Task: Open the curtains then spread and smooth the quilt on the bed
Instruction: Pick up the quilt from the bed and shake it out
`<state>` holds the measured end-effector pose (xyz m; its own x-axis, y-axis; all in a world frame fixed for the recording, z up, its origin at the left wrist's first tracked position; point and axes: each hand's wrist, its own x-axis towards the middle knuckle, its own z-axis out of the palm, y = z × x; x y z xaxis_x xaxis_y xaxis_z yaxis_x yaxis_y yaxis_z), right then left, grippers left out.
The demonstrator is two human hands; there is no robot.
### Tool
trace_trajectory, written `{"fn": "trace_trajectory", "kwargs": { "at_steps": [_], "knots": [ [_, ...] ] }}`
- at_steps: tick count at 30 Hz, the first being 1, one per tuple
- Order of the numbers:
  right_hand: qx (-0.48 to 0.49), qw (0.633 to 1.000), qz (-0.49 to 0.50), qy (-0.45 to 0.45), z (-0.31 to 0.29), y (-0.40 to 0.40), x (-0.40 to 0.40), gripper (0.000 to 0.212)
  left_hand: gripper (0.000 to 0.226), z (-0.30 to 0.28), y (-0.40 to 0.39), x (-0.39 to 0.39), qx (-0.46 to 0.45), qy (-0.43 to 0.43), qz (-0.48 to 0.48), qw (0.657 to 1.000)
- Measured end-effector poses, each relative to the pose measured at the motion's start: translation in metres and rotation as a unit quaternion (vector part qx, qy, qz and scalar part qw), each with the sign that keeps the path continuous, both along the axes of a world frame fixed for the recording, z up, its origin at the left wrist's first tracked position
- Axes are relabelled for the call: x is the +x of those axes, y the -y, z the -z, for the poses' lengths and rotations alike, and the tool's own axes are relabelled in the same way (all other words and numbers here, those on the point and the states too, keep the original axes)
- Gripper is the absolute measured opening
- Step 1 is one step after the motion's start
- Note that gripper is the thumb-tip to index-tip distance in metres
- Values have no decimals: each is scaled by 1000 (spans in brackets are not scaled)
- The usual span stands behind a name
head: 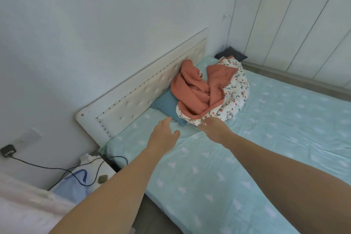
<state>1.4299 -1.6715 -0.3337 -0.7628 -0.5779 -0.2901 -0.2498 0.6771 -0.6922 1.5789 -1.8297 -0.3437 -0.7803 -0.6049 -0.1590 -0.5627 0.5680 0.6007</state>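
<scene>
Both arms stretch forward and slightly down over the bed (247,157), reaching toward its head end. Farther along, the right hand (213,126) sits at the near edge of the quilt (218,93), its fingers curled in so that they seem to pinch a fold of the floral fabric — the fingertips themselves are hidden behind the knuckles, so the exact grip is hard to read. Beside it the left hand (164,135) hovers just above the sheet, palm down, fingers straight and relaxed with the thumb spread to the side; it holds nothing and stops just short of the blue pillow (167,103). That quilt lies bunched in a heap near the head of the bed, its rust-orange side crumpled on top and its white side with small red berries and leaves showing round the right and lower edges. It rests partly on the blue pillow, which pokes out at the left against the padded, button-tufted headboard (136,91). A dark cushion (230,54) sits at the far corner behind the heap. Pale mint sheet with white shapes covers the mattress. To the left, down by the wall, a charger (7,150) is plugged into a socket and its black cable (66,172) trails across a small bedside stand (98,165) — a light blue item lies there too. White wardrobe doors (294,24) line the far right.
</scene>
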Motion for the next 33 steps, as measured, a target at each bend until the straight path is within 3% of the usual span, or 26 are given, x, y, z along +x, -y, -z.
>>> {"fn": "trace_trajectory", "kwargs": {
  "at_steps": [5,9,14,24,30,33],
  "knots": [
    [-1,995,67,67,37,-22,-61,38,65,30,-8,-69,20,46,49,998],
    [-11,989,104,107,69,-29,-104,35,62,51,1,-123,40,68,61,995],
    [-17,980,144,137,114,-38,-147,49,59,80,17,-182,69,84,38,993],
    [7,969,169,180,173,-15,-191,48,63,147,64,-230,165,122,-28,978],
    [51,970,158,176,220,49,-217,50,65,199,120,-264,220,115,-50,967],
    [86,967,148,191,251,88,-223,41,64,235,151,-283,249,107,-60,961]
  ]
}}
